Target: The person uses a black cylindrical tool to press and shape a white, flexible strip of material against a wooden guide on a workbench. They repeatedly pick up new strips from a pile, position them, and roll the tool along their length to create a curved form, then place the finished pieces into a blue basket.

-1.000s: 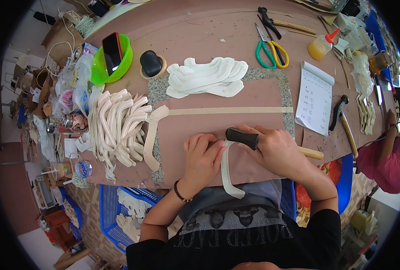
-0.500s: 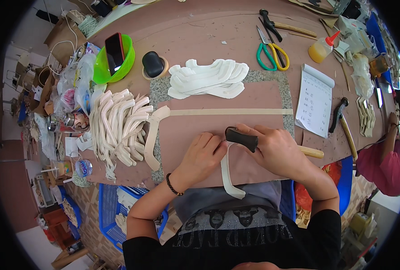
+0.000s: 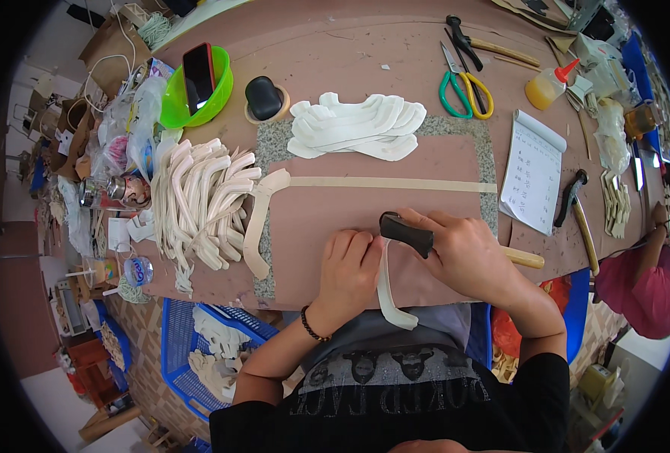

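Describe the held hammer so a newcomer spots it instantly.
On the brown worktable, find the speckled slab at the near edge. Over its brown covering, the right hand grips the hammer: black head, wooden handle. Unlike the second hammer lying beside the notepad, this one is held.

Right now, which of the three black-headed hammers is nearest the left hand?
The hammer gripped in the right hand; a second hammer lies by the scissors, a third hammer beside the notepad, neither held.

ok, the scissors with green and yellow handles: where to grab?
I'd take the scissors by the handle loops, coming from the wearer's side: the loops lie spread toward it, while the blades point away.
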A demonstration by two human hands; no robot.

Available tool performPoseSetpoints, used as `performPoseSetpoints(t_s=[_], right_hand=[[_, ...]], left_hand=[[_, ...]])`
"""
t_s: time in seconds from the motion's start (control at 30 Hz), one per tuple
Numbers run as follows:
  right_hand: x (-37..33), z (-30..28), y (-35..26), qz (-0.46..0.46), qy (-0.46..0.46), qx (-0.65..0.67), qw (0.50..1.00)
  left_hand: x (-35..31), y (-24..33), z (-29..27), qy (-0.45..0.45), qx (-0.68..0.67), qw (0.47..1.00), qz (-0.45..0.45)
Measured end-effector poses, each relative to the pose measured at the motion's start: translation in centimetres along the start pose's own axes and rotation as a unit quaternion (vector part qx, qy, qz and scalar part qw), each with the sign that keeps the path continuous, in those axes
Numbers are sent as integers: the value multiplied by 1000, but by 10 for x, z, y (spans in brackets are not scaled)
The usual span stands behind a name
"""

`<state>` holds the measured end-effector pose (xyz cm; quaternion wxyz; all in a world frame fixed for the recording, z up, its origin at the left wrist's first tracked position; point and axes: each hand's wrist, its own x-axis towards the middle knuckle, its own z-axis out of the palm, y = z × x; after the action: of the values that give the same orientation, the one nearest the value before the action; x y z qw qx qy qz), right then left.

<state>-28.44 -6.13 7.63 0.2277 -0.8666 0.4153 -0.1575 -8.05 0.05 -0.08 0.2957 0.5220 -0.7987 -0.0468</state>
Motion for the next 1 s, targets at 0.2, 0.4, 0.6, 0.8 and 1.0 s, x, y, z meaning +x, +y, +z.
performPoseSetpoints(t_s=[0.2, 0.4, 0.6, 0.8, 1.0], right_hand=[[0, 7, 1, -1, 2, 16, 1000], [-1, 7, 4, 5, -8, 21, 1000], [-10, -17, -5, 72, 7, 39, 997], [-18, -4, -2, 41, -3, 14, 999], [-13, -4, -4, 44, -14, 30, 998]], left_hand=[[1, 6, -4, -4, 23, 1000, -20], [-10, 9, 3, 38, -28, 997, -59], [8, -21, -5, -23, -99, 993, 56], [28, -35, -16, -116, -68, 973, 190], [16, -18, -11, -45, -39, 993, 100]])
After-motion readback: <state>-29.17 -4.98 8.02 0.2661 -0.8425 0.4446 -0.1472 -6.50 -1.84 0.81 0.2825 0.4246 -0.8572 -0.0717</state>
